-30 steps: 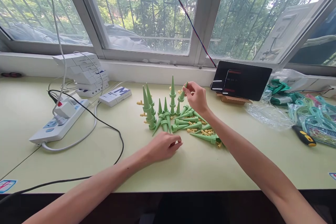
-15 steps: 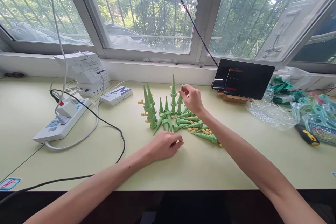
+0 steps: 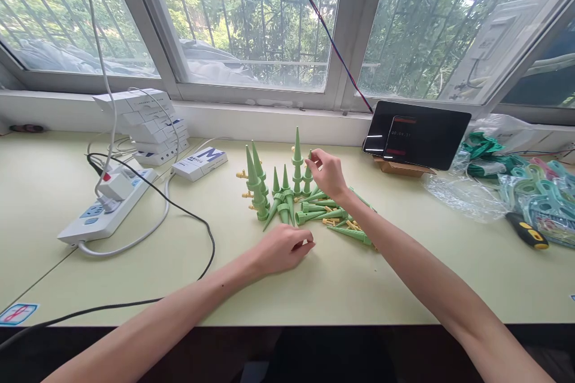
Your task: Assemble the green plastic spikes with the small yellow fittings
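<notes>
My right fingers (image 3: 317, 157) pinch a green spike (image 3: 308, 176) upright, just right of the tall spike stack (image 3: 297, 158); my left fingers (image 3: 303, 234), curled closed, rest on the tabletop (image 3: 341, 287) in front of that stack.

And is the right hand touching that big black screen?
Apart. The head view shows bare tabletop between the right hand and the black screen, which stands off to the hand's right.

power strip (image 3: 99, 222) left of spikes (image 3: 297, 161)
</notes>
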Demonstrator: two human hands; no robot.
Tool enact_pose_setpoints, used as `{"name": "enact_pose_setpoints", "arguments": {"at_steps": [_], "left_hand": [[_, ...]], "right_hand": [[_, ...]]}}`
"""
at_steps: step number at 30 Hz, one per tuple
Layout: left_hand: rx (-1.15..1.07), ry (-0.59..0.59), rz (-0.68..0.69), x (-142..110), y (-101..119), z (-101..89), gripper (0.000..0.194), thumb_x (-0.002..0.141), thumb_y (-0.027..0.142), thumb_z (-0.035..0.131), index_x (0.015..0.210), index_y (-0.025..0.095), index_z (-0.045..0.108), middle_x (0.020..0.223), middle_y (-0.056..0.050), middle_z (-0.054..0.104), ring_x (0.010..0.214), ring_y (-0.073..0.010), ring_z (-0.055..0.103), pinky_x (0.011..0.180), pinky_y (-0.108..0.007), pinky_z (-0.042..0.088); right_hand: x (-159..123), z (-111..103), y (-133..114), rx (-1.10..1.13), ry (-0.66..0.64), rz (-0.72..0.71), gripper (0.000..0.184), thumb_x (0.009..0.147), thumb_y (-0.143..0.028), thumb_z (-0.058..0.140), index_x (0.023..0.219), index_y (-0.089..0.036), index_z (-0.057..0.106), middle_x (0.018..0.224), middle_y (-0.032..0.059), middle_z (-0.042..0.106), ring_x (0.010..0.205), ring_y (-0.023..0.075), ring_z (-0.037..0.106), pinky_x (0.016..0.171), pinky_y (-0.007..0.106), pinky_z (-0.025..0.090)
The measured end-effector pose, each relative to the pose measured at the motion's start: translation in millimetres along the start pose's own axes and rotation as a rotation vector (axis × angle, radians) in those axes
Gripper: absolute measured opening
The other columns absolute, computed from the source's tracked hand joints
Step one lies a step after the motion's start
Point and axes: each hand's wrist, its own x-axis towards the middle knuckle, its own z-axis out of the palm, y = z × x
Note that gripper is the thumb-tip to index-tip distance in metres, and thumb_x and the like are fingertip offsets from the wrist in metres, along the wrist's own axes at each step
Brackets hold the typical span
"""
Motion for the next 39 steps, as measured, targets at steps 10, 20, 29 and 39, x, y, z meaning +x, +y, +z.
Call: {"name": "enact_pose_setpoints", "arguments": {"at_steps": [10,20,29,39], "left_hand": [[0.002,0.03,0.021,0,-1,1.9,0.02,0.091,0.02,0.053,0.078,0.018,0.068,0.058,0.0,0.064,0.051,-0.0112,0.053,0.053,-0.024,0.034],[0.005,0.038,0.031,1,-1,1.7,0.021,0.091,0.02,0.053,0.076,0.017,0.066,0.057,0.001,0.062,0.05,-0.0105,0.05,0.053,-0.023,0.033],[0.023,0.047,0.042,0,-2,1.3,0.021,0.093,0.021,0.052,0.077,0.018,0.066,0.058,0.001,0.062,0.05,-0.0102,0.05,0.054,-0.023,0.034],[0.031,0.034,0.088,-1,0,2.0,0.028,0.095,0.024,0.049,0.072,0.017,0.062,0.057,0.001,0.059,0.049,-0.01,0.045,0.053,-0.024,0.033]], "right_hand": [[-1,2,2,-0.033,-0.034,0.041,0.018,0.094,-0.032,0.053,0.081,-0.019,0.054,0.08,0.0036,0.067,0.064,0.0159,0.06,0.064,0.027,0.04],[-5,-1,2,-0.02,-0.052,0.062,0.012,0.092,-0.029,0.057,0.089,-0.018,0.06,0.086,0.0039,0.069,0.063,0.0155,0.061,0.065,0.028,0.044],[-26,-20,-6,-0.021,0.009,0.095,0.033,0.091,-0.035,0.06,0.116,-0.014,0.057,0.1,0.0097,0.068,0.066,0.0161,0.062,0.069,0.033,0.051],[-80,-58,-10,-0.094,-0.096,0.079,0.014,0.095,-0.029,0.054,0.094,-0.018,0.062,0.086,0.0049,0.067,0.064,0.0149,0.057,0.063,0.029,0.047]]}}
